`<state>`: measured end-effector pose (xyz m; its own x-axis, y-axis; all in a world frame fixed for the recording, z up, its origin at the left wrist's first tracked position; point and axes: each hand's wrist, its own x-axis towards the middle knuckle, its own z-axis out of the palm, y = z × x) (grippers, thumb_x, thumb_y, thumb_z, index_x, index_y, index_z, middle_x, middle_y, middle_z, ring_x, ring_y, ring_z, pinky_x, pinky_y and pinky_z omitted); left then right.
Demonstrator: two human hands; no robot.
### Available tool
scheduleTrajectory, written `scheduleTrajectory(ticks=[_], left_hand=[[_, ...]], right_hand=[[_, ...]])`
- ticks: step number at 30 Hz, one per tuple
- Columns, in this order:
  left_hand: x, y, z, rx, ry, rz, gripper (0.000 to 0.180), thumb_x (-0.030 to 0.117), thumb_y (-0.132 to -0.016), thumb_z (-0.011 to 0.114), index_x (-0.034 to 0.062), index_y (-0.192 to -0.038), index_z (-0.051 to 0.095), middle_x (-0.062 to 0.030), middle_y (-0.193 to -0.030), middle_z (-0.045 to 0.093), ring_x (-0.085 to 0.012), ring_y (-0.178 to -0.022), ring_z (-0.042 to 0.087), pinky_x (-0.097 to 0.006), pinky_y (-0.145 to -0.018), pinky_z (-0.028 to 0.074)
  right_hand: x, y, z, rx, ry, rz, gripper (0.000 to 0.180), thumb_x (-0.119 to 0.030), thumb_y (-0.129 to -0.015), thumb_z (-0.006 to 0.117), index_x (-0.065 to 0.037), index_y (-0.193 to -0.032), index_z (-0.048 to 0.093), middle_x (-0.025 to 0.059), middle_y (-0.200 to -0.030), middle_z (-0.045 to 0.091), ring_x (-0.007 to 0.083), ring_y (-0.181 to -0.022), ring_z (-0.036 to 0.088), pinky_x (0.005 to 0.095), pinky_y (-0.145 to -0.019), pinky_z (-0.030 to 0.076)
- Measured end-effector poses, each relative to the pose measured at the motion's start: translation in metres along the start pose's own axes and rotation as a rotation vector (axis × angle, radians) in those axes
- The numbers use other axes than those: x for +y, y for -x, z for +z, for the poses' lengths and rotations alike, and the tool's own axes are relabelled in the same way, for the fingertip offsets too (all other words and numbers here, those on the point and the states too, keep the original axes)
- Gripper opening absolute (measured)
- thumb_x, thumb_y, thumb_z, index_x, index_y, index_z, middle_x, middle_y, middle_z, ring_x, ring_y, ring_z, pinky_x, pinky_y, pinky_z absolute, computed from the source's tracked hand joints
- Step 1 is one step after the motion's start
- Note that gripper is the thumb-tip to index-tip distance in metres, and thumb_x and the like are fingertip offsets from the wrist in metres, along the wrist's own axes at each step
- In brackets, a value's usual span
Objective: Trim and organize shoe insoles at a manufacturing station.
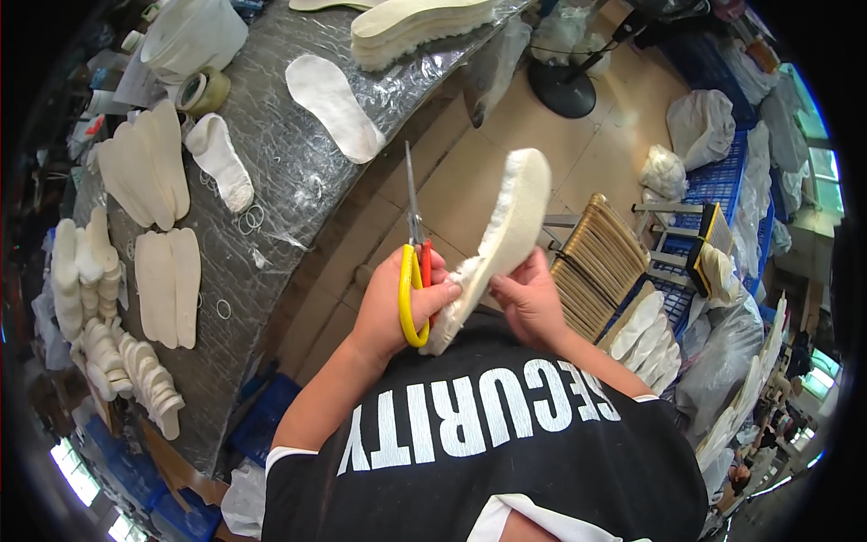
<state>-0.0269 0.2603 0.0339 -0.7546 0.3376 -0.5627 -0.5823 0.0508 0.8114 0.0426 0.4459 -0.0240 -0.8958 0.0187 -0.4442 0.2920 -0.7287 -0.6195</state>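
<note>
the cream insole is long, curved and fluffy-edged.

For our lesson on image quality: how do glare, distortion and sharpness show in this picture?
Head view: glare streaks the plastic-covered table; a window at the right rim is washed out; fisheye distortion bends the edges inside a black border; the scissors and fluffy insole look fairly sharp.

Small workshop: stacked fleecy insoles, plastic-covered worktable, blue crates.
</note>
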Motion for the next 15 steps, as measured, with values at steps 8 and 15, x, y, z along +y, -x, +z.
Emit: scheduleTrajectory(ticks=[8,15], left_hand=[[0.016,0.012,0.005,-0.118,-0.156,-0.010,0.036,0.009,-0.070,0.075,0.0006,-0.096,0.052,-0.0030,-0.080,0.059,-0.0086,-0.074,0.057,-0.023,-0.069,0.048],[0.030,0.018,0.004,-0.054,-0.315,0.119,0.034,0.009,-0.072,0.075,-0.0002,-0.095,0.051,-0.0042,-0.080,0.060,-0.0083,-0.073,0.058,-0.023,-0.069,0.049]], right_hand=[[-0.098,-0.004,0.062,-0.618,1.848,-0.899,0.046,-0.030,-0.062,0.080,-0.015,-0.101,0.060,0.0069,-0.112,0.056,0.0241,-0.114,0.050,0.0530,-0.112,0.013],[-0.089,-0.021,0.059,-0.733,1.665,-0.512,0.027,-0.032,-0.066,0.077,-0.015,-0.082,0.062,-0.0029,-0.072,0.063,0.0172,-0.077,0.063,0.0536,-0.106,0.023]])
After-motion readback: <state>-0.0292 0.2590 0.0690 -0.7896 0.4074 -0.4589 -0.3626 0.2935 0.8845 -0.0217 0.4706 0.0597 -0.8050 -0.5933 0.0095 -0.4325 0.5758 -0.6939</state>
